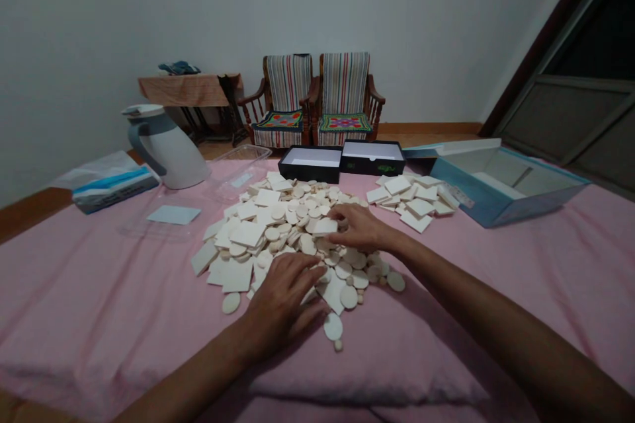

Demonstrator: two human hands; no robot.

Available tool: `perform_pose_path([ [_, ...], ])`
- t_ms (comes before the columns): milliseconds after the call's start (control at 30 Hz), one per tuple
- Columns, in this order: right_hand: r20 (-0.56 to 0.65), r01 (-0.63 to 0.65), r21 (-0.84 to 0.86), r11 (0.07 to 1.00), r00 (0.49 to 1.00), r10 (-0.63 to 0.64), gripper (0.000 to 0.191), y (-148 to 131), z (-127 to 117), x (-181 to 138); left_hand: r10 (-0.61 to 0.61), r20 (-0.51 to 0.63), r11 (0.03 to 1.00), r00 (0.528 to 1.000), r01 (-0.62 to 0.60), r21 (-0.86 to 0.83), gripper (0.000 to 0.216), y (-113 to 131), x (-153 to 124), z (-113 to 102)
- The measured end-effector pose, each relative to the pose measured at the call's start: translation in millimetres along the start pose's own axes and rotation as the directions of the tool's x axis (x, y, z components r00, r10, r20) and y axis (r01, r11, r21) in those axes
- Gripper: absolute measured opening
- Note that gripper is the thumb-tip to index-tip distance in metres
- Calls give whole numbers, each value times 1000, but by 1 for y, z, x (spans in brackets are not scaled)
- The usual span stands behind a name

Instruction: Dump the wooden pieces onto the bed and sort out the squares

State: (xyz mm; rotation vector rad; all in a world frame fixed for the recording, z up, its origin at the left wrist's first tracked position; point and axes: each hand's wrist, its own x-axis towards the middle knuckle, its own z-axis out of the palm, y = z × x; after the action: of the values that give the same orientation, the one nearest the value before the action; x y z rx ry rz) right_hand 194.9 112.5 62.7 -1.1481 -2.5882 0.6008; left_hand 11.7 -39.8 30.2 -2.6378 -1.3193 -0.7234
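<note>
A wide heap of pale, thin pieces (248, 233), square tiles and round discs mixed with small beads, is spread over a pink cloth. My right hand (360, 228) reaches in from the right, thumb and fingers pinching the edge of a square tile (325, 227) on top of the heap. Nearer to me, my left hand (288, 294) rests on the front of the heap, palm down, its fingers bent and the thumb apart. What lies beneath its fingertips is partly hidden. A loose disc (333, 327) and a bead (338, 346) lie beside its thumb.
A separate pile of square tiles (419, 201) lies right of the heap. Behind stand two black boxes (310, 175), (374, 165) and a blue box (489, 201). At left are a white jug (181, 155), a tissue pack (116, 188) and clear plastic trays (241, 168).
</note>
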Motion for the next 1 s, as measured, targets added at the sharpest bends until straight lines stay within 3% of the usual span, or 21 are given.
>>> perform_pose_path([
  [67, -76, -21, -15, 1000, 997, 20, 46, 9, -3, -6, 127, 56, 992, 990, -126, -16, 53, 1, 1, -1],
  [167, -139, -49, 6, 999, 989, 49, 46, 28, -12, -25, 297, 208, 955, 932, -292, -57, 71, 5, 3, 1],
  [300, -272, -114, 43, 993, 955, 121, 42, 64, -28, -44, 343, 313, 936, 885, -349, -39, 57, 5, 10, 9],
  [433, -471, -272, -64, 960, 857, 211, 45, 109, -47, -49, 362, 300, 924, 882, -382, 8, 40, -2, 19, 20],
  [567, -599, -498, -146, 854, 732, 325, 48, 150, -64, -46, 351, 280, 929, 893, -369, 11, 25, -10, 28, 25],
  [633, -652, -559, -140, 818, 673, 349, 52, 159, -69, -43, 342, 286, 932, 895, -362, 20, 16, -14, 34, 25],
  [700, -689, -538, -130, 833, 653, 314, 54, 156, -68, -40, 341, 303, 928, 890, -371, 44, 11, -19, 40, 24],
  [767, -667, -414, -116, 903, 706, 238, 48, 139, -61, -41, 326, 310, 926, 893, -368, 86, 11, -27, 48, 25],
  [867, -516, -125, -25, 992, 851, 95, 31, 95, -38, -52, 268, 311, 935, 912, -323, 144, 14, -42, 58, 29],
  [1000, -283, 175, -11, 985, 944, -171, 35, 37, 7, -74, 197, 279, 948, 940, -255, 190, 18, -62, 70, 36],
])
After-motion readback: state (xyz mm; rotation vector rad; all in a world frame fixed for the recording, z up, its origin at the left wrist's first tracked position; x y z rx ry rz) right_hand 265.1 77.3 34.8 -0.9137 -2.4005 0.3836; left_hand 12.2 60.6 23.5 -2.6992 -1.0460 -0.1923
